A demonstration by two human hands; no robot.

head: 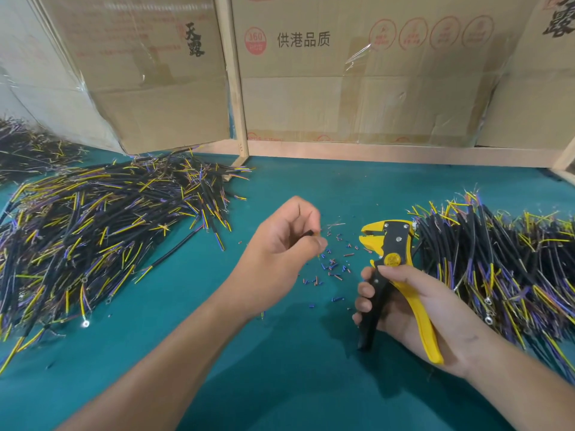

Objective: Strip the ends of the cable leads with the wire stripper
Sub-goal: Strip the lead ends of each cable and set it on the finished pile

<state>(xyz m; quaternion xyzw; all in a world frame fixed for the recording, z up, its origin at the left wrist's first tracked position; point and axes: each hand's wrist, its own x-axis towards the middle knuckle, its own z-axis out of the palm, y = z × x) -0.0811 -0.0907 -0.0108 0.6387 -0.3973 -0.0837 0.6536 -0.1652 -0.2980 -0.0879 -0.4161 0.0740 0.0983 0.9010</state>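
Above the green mat (280, 181), left hand (280, 244) pinches a cable (306, 234); right hand (413, 306) grips the wire stripper (395, 259).

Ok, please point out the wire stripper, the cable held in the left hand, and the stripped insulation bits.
wire stripper (392, 244): head view, black jaw plate.
cable (306, 234): head view, black sheath end showing between the fingers.
insulation bits (334, 265): head view, middle of the scatter.

Teal-covered table (311, 188) before taped cardboard boxes (357, 88) and pale wooden frame (231, 73).
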